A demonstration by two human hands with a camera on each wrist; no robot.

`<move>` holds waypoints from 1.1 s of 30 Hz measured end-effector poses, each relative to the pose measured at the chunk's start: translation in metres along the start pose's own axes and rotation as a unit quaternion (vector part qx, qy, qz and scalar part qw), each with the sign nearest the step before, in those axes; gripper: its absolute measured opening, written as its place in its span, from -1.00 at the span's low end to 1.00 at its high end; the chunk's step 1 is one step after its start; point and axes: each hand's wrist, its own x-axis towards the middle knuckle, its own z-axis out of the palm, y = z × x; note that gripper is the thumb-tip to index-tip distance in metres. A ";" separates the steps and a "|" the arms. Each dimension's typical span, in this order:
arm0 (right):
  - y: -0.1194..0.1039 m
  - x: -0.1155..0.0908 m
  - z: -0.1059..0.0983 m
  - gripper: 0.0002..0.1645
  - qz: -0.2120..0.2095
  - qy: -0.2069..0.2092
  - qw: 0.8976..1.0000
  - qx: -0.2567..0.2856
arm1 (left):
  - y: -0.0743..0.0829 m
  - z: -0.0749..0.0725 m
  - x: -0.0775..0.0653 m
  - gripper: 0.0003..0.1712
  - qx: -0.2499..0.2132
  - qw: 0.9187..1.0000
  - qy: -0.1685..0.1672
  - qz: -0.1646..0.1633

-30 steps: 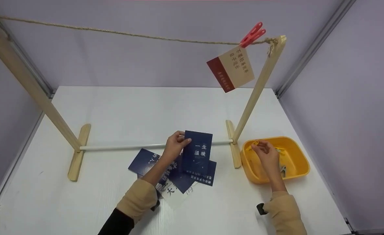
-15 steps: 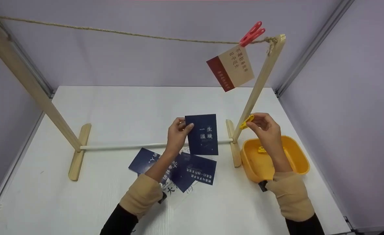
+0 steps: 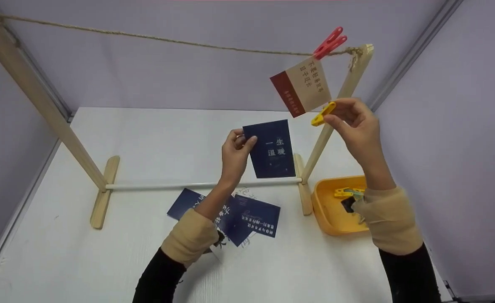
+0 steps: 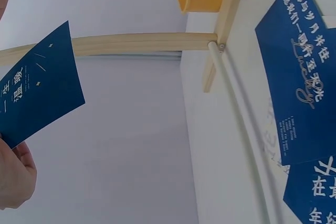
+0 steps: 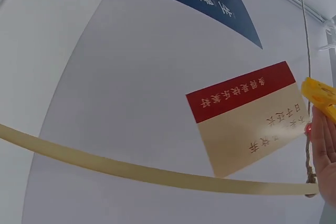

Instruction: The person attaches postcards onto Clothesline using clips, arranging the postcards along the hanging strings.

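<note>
My left hand (image 3: 234,158) pinches a dark blue card (image 3: 271,162) by its upper left edge, holding it raised over the table in front of the rope. In the left wrist view the same card (image 4: 44,90) shows white characters. Between thumb and fingers my right hand (image 3: 358,130) holds a yellow clothespin (image 3: 324,113), just below and right of a hanging card. That cream and red card (image 3: 302,86) hangs tilted from the rope (image 3: 188,43), clipped by a red clothespin (image 3: 330,43) near the right post.
Several blue cards (image 3: 255,216) lie overlapping on the white table (image 3: 146,252). A yellow bin (image 3: 327,219) with more clothespins (image 3: 346,192) stands at right, partly behind my right forearm. Wooden posts (image 3: 45,103) carry the rope; a white bar (image 3: 146,186) joins their feet.
Both hands have risen and moved toward the rope. My left hand lifted the blue card off the pile area; my right hand brought the yellow clothespin up from the bin.
</note>
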 end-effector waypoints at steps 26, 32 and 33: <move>-0.043 0.101 0.023 -0.64 0.032 0.048 0.997 -0.058 | 0.073 0.021 0.052 -0.76 -0.070 0.992 0.058 0.092; -0.043 0.112 0.030 -0.64 0.036 0.055 0.992 -0.105 | 0.077 0.020 0.058 -0.76 -0.082 0.990 0.062 0.100; -0.041 0.113 0.030 -0.64 0.039 0.055 0.991 -0.111 | 0.077 0.020 0.059 -0.76 -0.082 0.989 0.063 0.102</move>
